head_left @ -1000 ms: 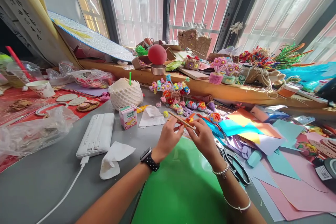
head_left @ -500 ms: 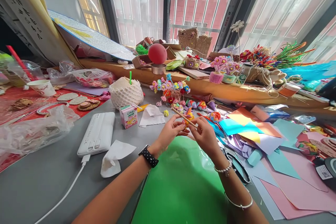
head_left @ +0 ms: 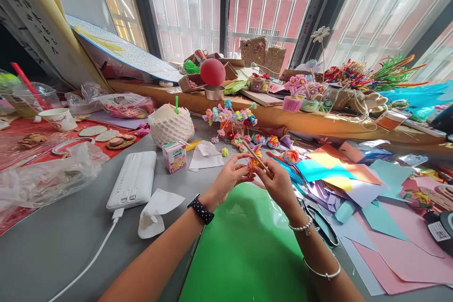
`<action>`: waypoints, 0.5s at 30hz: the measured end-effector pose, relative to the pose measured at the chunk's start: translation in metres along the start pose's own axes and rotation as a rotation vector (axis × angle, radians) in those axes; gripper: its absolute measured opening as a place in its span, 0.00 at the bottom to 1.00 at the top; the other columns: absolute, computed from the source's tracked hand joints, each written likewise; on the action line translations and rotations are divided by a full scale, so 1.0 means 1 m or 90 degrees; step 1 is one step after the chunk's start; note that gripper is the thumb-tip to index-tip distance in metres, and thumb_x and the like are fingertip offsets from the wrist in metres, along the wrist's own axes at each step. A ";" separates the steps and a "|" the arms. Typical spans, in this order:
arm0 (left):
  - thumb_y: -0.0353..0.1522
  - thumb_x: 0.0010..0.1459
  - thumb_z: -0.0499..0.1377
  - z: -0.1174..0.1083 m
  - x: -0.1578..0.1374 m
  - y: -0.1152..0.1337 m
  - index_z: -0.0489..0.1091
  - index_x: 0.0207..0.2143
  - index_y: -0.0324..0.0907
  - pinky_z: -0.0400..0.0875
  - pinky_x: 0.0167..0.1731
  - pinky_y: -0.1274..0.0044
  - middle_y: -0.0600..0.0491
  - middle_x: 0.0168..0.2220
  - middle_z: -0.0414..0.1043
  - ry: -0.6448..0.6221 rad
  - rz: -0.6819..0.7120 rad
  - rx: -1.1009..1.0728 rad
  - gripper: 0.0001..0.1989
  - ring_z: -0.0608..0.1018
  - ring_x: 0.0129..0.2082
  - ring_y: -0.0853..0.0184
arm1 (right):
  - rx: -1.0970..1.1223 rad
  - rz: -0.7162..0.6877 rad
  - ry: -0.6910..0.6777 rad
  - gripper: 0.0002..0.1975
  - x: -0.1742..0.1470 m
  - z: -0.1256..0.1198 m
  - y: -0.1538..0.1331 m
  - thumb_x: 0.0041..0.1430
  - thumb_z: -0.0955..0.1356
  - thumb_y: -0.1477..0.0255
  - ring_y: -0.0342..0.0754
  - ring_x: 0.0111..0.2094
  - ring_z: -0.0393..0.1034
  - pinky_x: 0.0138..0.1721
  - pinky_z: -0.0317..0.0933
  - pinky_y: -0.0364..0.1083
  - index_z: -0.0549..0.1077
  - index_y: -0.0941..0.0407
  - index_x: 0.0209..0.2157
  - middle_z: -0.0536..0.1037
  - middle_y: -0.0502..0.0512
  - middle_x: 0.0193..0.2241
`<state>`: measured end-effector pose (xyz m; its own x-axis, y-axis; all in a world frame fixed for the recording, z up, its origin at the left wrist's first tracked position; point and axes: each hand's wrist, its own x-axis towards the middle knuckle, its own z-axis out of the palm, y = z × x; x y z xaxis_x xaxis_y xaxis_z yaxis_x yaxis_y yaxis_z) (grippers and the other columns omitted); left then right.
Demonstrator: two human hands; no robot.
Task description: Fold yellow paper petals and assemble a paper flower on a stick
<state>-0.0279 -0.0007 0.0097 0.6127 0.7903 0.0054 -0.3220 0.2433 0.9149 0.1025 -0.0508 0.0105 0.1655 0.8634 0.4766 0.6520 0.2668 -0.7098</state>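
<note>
Above the far end of a green sheet (head_left: 244,240), my two hands are close together. My left hand (head_left: 226,179) is closed, pinching a small orange and multicoloured folded paper piece (head_left: 253,163) at its fingertips. A thin wooden stick (head_left: 253,152) is gripped in my right hand (head_left: 278,180); it slants up to the left across the paper piece. Whether the stick touches the paper, I cannot tell. Just beyond lie several similar colourful paper balls (head_left: 272,141) and a bunch of small craft flowers (head_left: 230,118).
Scissors (head_left: 322,226) lie right of the green sheet, beside coloured paper sheets (head_left: 406,240). At left are a white power bank (head_left: 131,180) with a cable, crumpled tissue (head_left: 155,212), a small drink carton (head_left: 174,156) and a netted coconut (head_left: 170,125). A cluttered sill (head_left: 262,111) runs behind.
The stick has turned more upright, its far end shifting right. My left fingers have moved slightly round the paper piece. The camera view has shifted a little.
</note>
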 end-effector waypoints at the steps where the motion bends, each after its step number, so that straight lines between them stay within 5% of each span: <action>1: 0.29 0.47 0.58 0.000 0.000 0.000 0.60 0.41 0.41 0.67 0.33 0.78 0.52 0.30 0.70 -0.003 0.000 -0.001 0.16 0.72 0.29 0.72 | -0.002 -0.002 -0.002 0.09 0.000 -0.001 0.000 0.52 0.62 0.67 0.38 0.18 0.53 0.18 0.49 0.39 0.66 0.58 0.24 0.63 0.48 0.21; 15: 0.31 0.48 0.57 0.000 0.002 -0.003 0.56 0.38 0.42 0.67 0.30 0.77 0.55 0.27 0.68 0.010 0.057 0.077 0.15 0.72 0.27 0.71 | -0.075 -0.039 -0.028 0.09 0.003 -0.008 0.002 0.53 0.62 0.67 0.39 0.19 0.54 0.20 0.48 0.40 0.67 0.58 0.25 0.64 0.49 0.22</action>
<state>-0.0256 -0.0004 0.0071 0.5743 0.8144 0.0832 -0.2840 0.1029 0.9533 0.1101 -0.0511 0.0149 0.0920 0.8659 0.4917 0.7423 0.2696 -0.6135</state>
